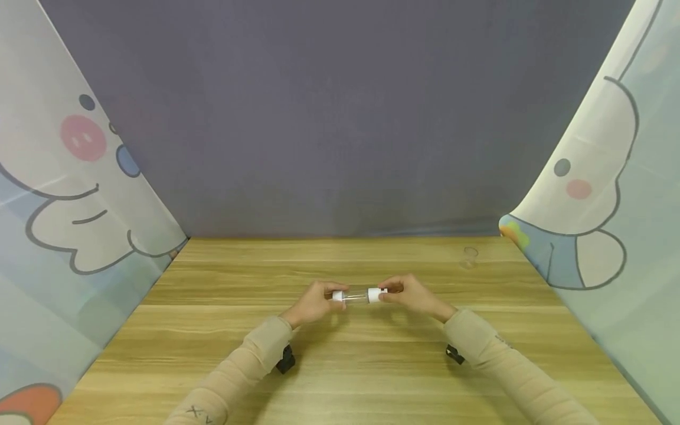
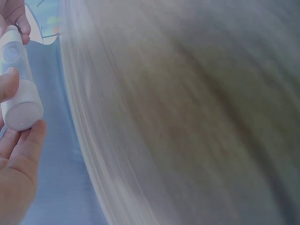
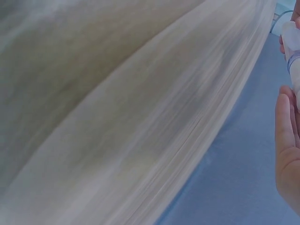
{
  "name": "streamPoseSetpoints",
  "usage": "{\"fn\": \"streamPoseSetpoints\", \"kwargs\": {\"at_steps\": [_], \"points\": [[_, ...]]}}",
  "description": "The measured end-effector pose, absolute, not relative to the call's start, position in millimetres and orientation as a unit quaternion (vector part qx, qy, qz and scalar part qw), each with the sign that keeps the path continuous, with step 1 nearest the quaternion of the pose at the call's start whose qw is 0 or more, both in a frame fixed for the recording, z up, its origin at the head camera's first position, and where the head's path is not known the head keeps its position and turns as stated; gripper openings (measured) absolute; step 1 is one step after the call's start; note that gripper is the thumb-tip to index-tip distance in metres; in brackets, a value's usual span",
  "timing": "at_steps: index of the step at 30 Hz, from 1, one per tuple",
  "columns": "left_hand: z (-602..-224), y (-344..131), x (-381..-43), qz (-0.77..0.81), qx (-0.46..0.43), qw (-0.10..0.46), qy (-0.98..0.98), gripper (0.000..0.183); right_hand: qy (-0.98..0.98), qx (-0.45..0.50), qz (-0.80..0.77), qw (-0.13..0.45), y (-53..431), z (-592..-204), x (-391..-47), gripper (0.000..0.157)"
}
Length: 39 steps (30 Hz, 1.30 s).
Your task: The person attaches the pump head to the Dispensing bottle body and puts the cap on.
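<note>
A small clear bottle (image 1: 356, 297) with white ends lies sideways in the air above the table, between both hands. My left hand (image 1: 314, 302) pinches its white left end with thumb and fingers. On the other side, my right hand (image 1: 415, 295) grips the wider white part at the right end. In the left wrist view, the flat round end of the bottle (image 2: 24, 115) faces the camera, with the left fingers around it. Only part of the bottle (image 3: 293, 44) shows at the edge of the right wrist view, beside the right fingers.
A small clear, cup-like piece (image 1: 468, 258) stands at the back right of the wooden table (image 1: 239, 271). A grey-blue curtain (image 1: 340, 118) rises behind the table. Cartoon-printed cloths (image 1: 595, 177) hang along both sides.
</note>
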<state>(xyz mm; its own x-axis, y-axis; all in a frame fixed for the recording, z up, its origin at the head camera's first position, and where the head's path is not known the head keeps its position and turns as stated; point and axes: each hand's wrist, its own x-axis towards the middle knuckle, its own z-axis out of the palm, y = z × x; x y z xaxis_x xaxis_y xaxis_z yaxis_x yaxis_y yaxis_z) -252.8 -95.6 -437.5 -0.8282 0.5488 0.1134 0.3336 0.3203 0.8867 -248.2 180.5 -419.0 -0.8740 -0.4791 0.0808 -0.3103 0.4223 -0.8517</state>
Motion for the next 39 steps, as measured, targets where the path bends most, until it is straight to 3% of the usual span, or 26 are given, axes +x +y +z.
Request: {"fn": "streamPoseSetpoints", "kwargs": {"at_steps": [39], "points": [[-438.7, -105.2, -249.1, 0.52, 0.263, 0.117, 0.804, 0.043, 0.837, -0.248, -0.469, 0.133, 173.3, -416.4, -246.8, 0.035]]}}
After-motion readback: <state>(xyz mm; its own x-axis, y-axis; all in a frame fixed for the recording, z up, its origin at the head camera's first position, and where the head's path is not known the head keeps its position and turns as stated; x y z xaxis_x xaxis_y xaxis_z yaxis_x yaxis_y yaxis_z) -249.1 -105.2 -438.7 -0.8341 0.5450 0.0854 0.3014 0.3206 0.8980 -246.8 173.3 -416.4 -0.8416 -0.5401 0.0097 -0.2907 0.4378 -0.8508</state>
